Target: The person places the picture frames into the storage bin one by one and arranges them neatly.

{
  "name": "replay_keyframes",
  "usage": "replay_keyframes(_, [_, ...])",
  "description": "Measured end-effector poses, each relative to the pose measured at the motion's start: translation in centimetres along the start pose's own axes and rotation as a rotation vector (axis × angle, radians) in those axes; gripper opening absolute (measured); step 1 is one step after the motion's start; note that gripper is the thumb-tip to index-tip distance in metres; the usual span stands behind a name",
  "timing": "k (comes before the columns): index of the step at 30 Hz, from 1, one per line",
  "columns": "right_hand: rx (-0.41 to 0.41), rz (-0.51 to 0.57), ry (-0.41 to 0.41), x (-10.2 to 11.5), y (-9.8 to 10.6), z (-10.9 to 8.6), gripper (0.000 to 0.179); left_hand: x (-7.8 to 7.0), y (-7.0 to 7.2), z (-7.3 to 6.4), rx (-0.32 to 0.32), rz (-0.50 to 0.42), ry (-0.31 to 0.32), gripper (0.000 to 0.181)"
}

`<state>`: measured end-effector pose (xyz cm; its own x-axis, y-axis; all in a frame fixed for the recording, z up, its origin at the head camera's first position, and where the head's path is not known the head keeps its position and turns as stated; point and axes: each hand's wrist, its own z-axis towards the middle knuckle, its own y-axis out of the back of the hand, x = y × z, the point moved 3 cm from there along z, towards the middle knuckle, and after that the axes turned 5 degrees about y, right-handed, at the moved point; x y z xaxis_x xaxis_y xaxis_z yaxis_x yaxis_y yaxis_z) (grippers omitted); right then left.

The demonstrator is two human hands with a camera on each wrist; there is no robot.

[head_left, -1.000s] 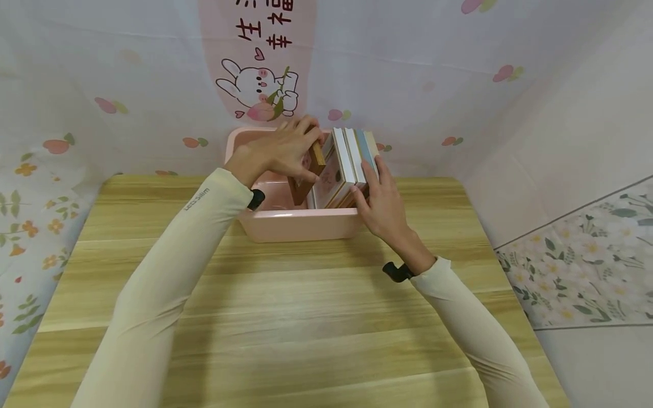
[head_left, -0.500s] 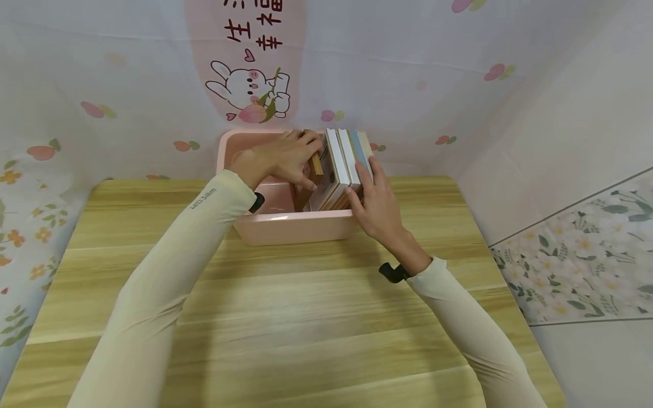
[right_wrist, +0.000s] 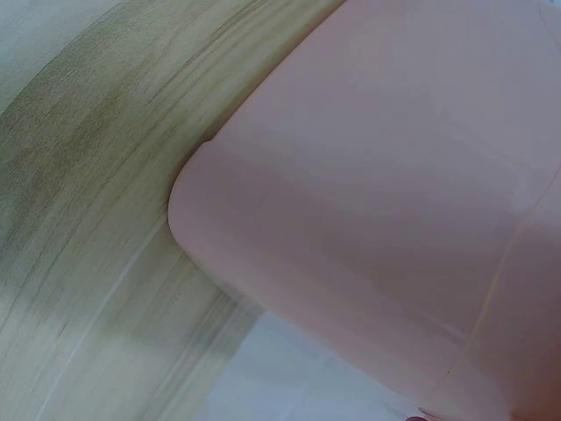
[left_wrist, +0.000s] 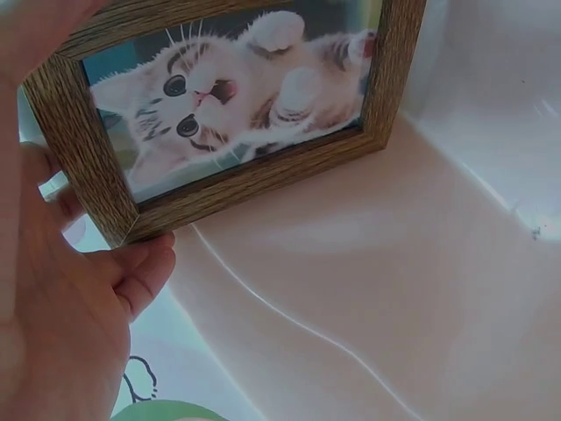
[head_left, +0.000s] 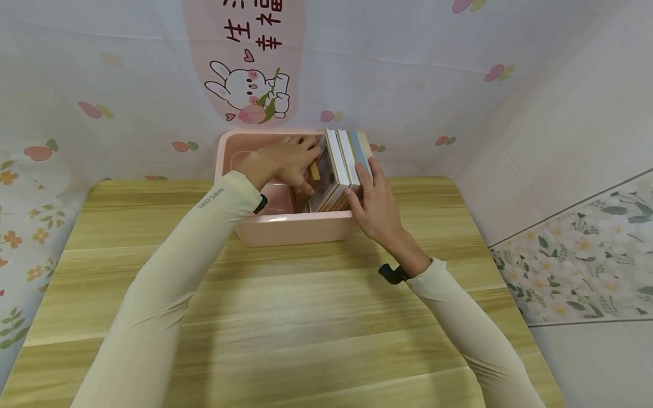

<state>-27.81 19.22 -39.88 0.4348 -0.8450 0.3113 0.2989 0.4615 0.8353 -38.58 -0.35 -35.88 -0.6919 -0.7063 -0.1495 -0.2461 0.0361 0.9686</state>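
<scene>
My left hand grips a brown wood-grain picture frame with a kitten photo, fingers and thumb around one end. In the head view the frame is mostly hidden by that hand, tilted inside a pink plastic bin. Just right of it, a row of flat frames stands on edge, with white, blue and beige sides showing. My right hand rests on the near right of that row, fingers fairly straight over the blue and beige ones, thumb at the near corner of a white one.
The bin stands at the back of a wooden table, close to a curtain printed with a rabbit and fruit. Its left part shows bare pink floor. The bin's outer wall fills most of the right wrist view.
My left hand has lowered the kitten picture frame deeper into the bin, beside the row. My right hand keeps its place on the row. The head view has shifted slightly.
</scene>
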Motion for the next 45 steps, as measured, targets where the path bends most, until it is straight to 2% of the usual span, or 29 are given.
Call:
replay_keyframes(6, [0.001, 0.010, -0.002, 0.2, -0.1, 0.0, 0.059, -0.1, -0.6, 0.2, 0.029, 0.009, -0.007, 0.075])
replay_keyframes(11, [-0.007, 0.008, -0.005, 0.3, 0.0, 0.0, 0.058, -0.4, -0.9, 0.3, 0.044, 0.028, 0.003, 0.087])
replay_keyframes(17, [-0.012, 0.001, -0.002, 0.4, 0.0, 0.0, 0.058, -0.7, -1.0, 0.4, 0.064, 0.050, 0.013, 0.091])
replay_keyframes(23, [-0.021, -0.002, -0.003, 0.4, 0.0, 0.0, 0.058, -0.8, -1.2, 0.6, 0.088, 0.007, 0.020, 0.088])
replay_keyframes(32, [-0.024, 0.005, -0.005, 0.3, 0.0, 0.0, 0.058, -0.8, -1.4, 0.8, 0.087, -0.014, 0.027, 0.086])
replay_keyframes(39, [-0.017, 0.000, -0.003, 0.3, 0.0, 0.0, 0.058, -0.9, -0.9, 0.8, 0.129, -0.068, 0.036, 0.087])
replay_keyframes(45, [-0.019, 0.001, -0.006, 0.2, 0.1, 0.0, 0.059, -1.2, -0.6, 0.6, 0.160, -0.076, 0.046, 0.087])
